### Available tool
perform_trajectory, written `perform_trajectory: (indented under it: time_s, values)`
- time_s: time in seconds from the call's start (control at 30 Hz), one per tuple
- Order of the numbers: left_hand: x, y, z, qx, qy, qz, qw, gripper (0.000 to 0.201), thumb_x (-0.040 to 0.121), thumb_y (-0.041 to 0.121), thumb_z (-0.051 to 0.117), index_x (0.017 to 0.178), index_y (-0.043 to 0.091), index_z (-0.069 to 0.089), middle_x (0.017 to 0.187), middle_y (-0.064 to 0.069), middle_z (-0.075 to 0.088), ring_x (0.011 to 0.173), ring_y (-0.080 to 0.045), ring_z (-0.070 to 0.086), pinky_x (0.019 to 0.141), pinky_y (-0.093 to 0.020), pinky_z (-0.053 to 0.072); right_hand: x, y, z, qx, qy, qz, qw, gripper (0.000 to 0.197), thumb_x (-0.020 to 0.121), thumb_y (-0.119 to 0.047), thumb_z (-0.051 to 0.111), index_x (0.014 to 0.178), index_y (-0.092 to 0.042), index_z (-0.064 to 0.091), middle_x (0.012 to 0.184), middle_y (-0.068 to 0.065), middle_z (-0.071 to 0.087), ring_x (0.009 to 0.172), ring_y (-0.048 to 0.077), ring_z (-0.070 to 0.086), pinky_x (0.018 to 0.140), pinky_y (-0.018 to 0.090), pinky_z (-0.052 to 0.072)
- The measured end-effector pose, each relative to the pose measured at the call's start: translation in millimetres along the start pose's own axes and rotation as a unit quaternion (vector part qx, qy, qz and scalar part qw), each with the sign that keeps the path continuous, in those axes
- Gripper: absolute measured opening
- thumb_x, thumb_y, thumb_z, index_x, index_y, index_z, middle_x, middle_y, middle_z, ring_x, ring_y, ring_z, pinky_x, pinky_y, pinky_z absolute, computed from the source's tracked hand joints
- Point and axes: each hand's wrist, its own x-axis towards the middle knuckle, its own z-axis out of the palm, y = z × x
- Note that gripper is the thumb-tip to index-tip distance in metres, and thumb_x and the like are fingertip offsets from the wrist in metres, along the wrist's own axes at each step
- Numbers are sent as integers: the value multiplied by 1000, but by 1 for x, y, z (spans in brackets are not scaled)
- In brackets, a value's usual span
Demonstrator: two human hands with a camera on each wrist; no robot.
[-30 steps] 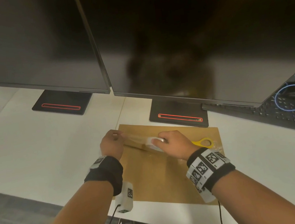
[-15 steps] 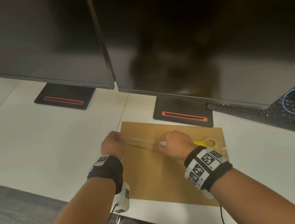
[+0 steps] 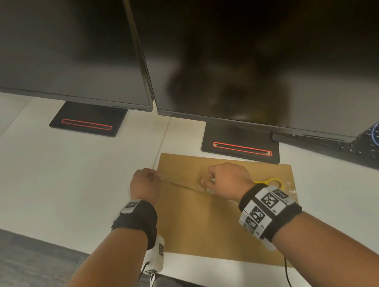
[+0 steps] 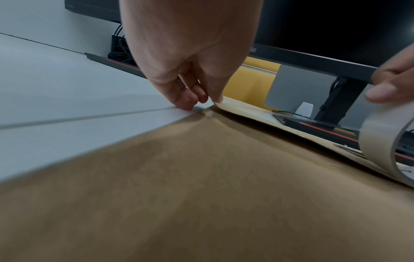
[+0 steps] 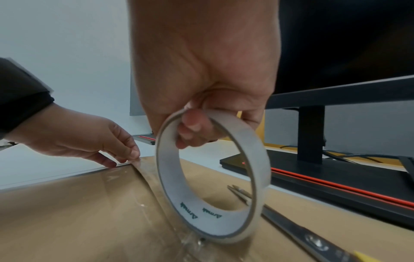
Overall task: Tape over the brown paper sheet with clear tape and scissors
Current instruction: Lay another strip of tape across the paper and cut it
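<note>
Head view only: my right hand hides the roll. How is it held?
Observer: The right hand grips the roll at its top, with one finger hooked inside the core.
Operator: Is it down on the paper?
Observer: It stands on edge and its lower rim appears to touch the paper. The tape runs from there to the left hand.
Operator: Where are the scissor blades?
Observer: The scissors lie flat on the paper beside the roll, on the monitor side.

You've got a white desk point(image 3: 69, 182): brown paper sheet point(image 3: 205, 224) near centre, two monitor bases point(image 3: 85, 122) far, keyboard point(image 3: 375, 151) far right.
</note>
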Motion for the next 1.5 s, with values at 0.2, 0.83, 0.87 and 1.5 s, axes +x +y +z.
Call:
perform_trajectory:
  time_s: [0.2, 0.83, 0.87, 1.5]
  values:
    - [0, -2, 2, 43, -8, 23, 999, 17, 92, 12, 54, 99, 7, 69, 110, -13, 64, 101, -30, 62, 91, -38, 50, 9, -9, 5, -33, -20, 5, 999, 31, 94, -39, 43, 101, -15, 60, 103, 8, 65, 96, 29, 61, 69, 29, 40]
    - [-2, 16, 6, 249, -84, 132, 956, 37, 87, -11, 40, 115, 3, 59, 119, -12, 54, 112, -27, 49, 93, -35, 47, 18, -18, 8, -14, -1, -1, 1000, 29, 91, -34, 52, 107, -11, 49, 97, 9, 64, 90, 30, 61, 66, 32, 39]
    - [-1, 17, 6, 263, -97, 132, 951, 38, 88, -11, 39, 118, 4, 58, 121, -12, 54, 114, -26, 50, 95, -35, 47, 17, -16, 7, 4, -4, -2, 1000, 28, 91, -39, 53, 102, -14, 50, 96, 8, 64, 90, 29, 60, 68, 31, 40]
    - [-18, 16, 16, 310, -124, 120, 935, 40, 101, 31, 36, 133, 7, 43, 136, -9, 40, 123, -26, 42, 96, -38, 45, -1, -1, -7, 44, -3, 68, 997, 24, 85, -35, 51, 89, -18, 68, 86, 0, 58, 85, 24, 57, 67, 26, 37]
